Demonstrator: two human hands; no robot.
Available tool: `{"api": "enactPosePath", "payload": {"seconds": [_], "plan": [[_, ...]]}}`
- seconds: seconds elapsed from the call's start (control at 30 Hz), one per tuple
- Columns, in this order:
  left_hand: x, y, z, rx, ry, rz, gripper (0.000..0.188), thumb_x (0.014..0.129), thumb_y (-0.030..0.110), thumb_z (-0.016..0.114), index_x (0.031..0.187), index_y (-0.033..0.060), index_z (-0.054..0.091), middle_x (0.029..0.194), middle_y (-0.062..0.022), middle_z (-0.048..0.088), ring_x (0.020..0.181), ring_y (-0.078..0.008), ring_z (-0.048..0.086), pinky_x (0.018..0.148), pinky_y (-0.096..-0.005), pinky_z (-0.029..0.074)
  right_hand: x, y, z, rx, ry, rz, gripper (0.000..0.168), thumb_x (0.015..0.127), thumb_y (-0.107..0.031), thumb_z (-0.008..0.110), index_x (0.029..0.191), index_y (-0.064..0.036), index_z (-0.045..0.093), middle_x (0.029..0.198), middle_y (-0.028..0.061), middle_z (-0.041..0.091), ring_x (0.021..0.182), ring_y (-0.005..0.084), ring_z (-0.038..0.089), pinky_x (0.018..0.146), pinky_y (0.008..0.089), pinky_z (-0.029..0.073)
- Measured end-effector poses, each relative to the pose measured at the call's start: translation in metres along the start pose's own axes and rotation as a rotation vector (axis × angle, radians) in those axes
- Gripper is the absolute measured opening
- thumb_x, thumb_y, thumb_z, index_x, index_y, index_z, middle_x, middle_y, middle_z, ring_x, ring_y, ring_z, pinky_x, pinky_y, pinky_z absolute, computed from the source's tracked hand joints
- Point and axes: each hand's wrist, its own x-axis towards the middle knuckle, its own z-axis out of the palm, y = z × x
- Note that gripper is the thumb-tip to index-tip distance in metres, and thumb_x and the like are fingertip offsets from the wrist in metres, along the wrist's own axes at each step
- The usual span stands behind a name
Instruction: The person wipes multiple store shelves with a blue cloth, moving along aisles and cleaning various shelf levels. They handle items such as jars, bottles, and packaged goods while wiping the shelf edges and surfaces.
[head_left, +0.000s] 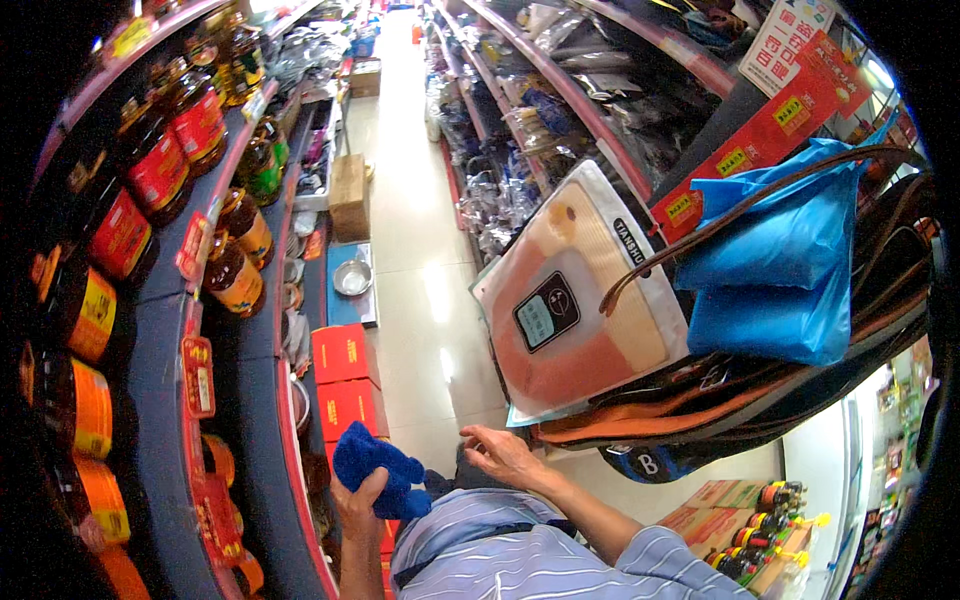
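My left hand (361, 495) is closed around a bunched dark blue cloth (379, 465), held in front of my body on the left. The thumb lies across the cloth, and part of it sticks out above and to the right of the fingers. My right hand (504, 454) holds nothing; its fingers are slightly bent and apart. It is over the aisle floor, below a clear-fronted pack of beige and pinkish clothing (600, 330). Several red boxes (343, 352) stand beside the left shelf, close to the cloth.
On the left, shelves (157, 322) carry large bottles of dark liquid (154, 165) with red and orange labels. A metal bowl (352, 277) and a cardboard box (349, 196) stand along the aisle (409, 300). At right are a blue plastic bag (772, 262), dark bags and boxed bottles (750, 536).
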Motion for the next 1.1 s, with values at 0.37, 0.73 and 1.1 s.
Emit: {"api": "enactPosePath", "payload": {"seconds": [0.37, 0.73, 1.1], "plan": [[0.118, 0.027, 0.054, 0.092, -0.091, 0.079, 0.06, 0.082, 0.013, 0.066, 0.138, 0.0022, 0.046, 0.101, -0.0113, 0.064, 0.077, -0.0239, 0.068, 0.062, -0.0343, 0.059, 0.1, 0.012, -0.022, 0.062, 0.125, -0.02, 0.036, 0.093, -0.019, 0.058, 0.123, 0.0, 0.056, 0.097, 0.0161, 0.071, 0.09, 0.0332, 0.069, 0.081, 0.0428, 0.054], [0.238, 0.037, 0.182, 0.468, -0.462, 0.047, 0.042, 0.083, 0.003, 0.072, 0.123, 0.0013, 0.06, 0.102, -0.0066, 0.067, 0.087, -0.0145, 0.065, 0.082, -0.0275, 0.054, 0.178, 0.034, -0.096, 0.097, 0.285, 0.024, 0.032, 0.092, -0.023, 0.059, 0.119, -0.006, 0.059, 0.096, 0.0145, 0.071, 0.09, 0.0352, 0.069, 0.076, 0.0474, 0.055], [0.348, 0.046, 0.326, 0.568, -0.799, 0.238, 0.038, 0.087, 0.009, 0.073, 0.122, 0.0013, 0.061, 0.096, -0.0028, 0.064, 0.081, -0.0106, 0.061, 0.071, -0.0254, 0.051, 0.195, 0.053, -0.14, 0.231, 0.537, 0.201, 0.034, 0.094, -0.021, 0.059, 0.122, -0.003, 0.058, 0.099, 0.0184, 0.071, 0.092, 0.0333, 0.07, 0.083, 0.042, 0.055]]}}
